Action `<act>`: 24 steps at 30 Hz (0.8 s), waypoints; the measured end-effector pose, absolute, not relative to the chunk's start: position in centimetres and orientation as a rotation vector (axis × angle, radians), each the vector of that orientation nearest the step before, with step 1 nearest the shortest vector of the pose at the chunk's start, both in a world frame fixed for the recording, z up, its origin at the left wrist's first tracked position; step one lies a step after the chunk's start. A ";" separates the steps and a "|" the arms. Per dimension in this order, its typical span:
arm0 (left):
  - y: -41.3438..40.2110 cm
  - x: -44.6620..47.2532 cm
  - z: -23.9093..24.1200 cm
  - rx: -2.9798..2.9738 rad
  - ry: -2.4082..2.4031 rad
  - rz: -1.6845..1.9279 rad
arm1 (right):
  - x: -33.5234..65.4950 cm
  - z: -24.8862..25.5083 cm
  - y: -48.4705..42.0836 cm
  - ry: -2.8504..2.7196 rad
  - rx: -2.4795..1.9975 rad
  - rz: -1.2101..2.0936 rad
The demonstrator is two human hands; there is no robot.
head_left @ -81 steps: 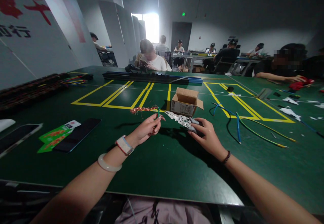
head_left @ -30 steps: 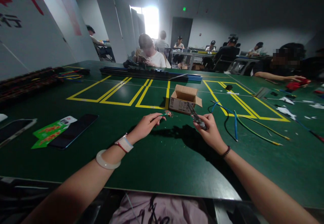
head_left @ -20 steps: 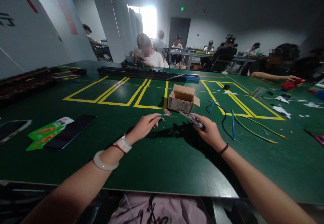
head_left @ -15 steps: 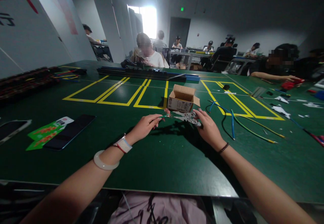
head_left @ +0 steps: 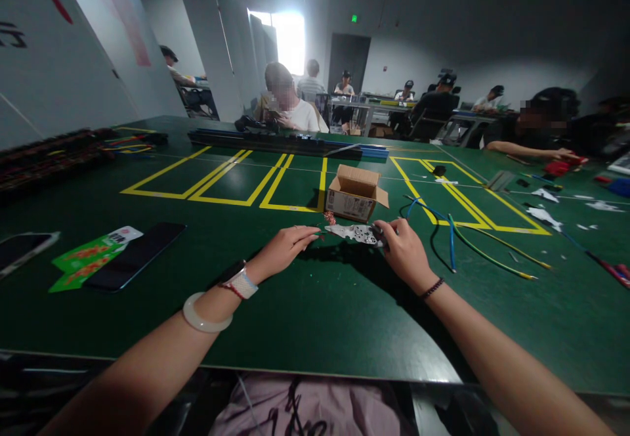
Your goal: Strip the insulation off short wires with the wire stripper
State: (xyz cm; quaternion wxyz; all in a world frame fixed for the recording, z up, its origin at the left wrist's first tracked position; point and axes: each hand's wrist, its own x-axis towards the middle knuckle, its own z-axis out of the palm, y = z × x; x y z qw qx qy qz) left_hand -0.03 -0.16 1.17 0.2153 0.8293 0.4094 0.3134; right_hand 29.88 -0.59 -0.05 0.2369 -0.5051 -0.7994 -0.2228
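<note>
left hand [head_left: 285, 249] pinches green wire [head_left: 322, 232] beside pliers [head_left: 357, 233] gripped in curled right hand [head_left: 406, 251].

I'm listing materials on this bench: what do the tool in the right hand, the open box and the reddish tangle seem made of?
Tool: likely steel, bare and shiny; its silvery plate with holes catches light.
Box: apparently cardboard, matte brown inside, with thin folded flaps.
Tangle: probably copper strands, going by the colour; too small to judge finish.

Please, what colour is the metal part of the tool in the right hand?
The metal part is silver with dark spots, seen in the head view.
</note>
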 end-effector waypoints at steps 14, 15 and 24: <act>-0.5 0.1 1.7 2.282 1.108 0.871 | 30.1 -0.3 -0.3 -2.201 -1.336 -0.676; -0.5 0.1 1.7 2.282 1.104 0.872 | 30.2 -0.3 -0.3 -2.207 -1.337 -0.685; -0.4 0.1 1.6 2.252 1.098 0.846 | 30.8 -0.1 -0.2 -2.231 -1.311 -0.749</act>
